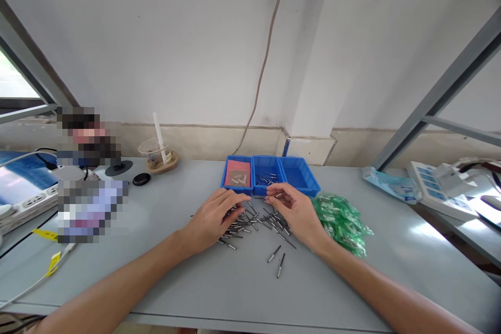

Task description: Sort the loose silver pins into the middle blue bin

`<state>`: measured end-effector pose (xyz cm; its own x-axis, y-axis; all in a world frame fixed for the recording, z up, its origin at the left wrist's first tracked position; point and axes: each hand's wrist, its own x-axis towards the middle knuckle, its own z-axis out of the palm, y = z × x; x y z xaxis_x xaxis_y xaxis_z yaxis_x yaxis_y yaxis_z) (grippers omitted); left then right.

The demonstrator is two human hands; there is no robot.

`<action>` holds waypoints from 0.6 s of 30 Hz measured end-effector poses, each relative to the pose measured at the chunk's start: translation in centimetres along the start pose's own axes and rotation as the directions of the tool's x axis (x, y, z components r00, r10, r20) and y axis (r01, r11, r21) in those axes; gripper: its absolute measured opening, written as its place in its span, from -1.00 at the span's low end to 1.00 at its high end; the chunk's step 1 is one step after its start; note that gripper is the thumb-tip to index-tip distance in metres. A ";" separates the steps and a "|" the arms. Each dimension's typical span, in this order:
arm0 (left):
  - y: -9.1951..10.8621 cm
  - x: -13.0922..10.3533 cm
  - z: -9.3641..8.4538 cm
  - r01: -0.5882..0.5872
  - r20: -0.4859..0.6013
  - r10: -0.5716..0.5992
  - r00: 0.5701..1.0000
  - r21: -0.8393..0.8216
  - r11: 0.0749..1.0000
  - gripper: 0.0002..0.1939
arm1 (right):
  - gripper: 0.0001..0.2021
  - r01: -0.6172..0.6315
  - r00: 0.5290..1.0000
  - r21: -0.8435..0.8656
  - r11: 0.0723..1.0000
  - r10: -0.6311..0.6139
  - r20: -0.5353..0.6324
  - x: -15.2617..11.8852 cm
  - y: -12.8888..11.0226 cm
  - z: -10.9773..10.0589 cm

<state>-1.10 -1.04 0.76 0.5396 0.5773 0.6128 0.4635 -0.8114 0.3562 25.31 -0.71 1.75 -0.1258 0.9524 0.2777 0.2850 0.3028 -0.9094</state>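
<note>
Rods: most lie loose on the counter, heaped between and under the hands.
Left hand: curled above the heap; cannot tell whether it grips any.
Right hand: thumb and fingertips seemingly pinching one rod.
Middle blue bin: just beyond the hands, some rods already inside; many remain out.

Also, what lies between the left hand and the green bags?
In the head view, a loose scatter of thin metallic pins, then the right hand, nearer the green bags.
</note>
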 end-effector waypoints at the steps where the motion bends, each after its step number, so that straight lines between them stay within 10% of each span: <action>1: 0.0 0.0 0.0 -0.007 -0.006 0.007 1.000 0.002 1.000 -0.72 | -0.79 -0.001 1.000 0.017 1.000 0.001 0.007 0.0 0.1 0.0; 18: -0.2 0.1 -0.1 -0.038 -0.011 0.039 0.999 0.047 0.998 -0.70 | -0.72 -0.051 0.988 -0.012 0.999 0.052 0.146 -0.8 -0.8 -0.1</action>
<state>-1.23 -0.88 0.84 0.5491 0.5444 0.6341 0.4749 -0.8276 0.2993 25.28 -1.72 2.28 -0.2482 0.9515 0.1818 0.3025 0.2544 -0.9186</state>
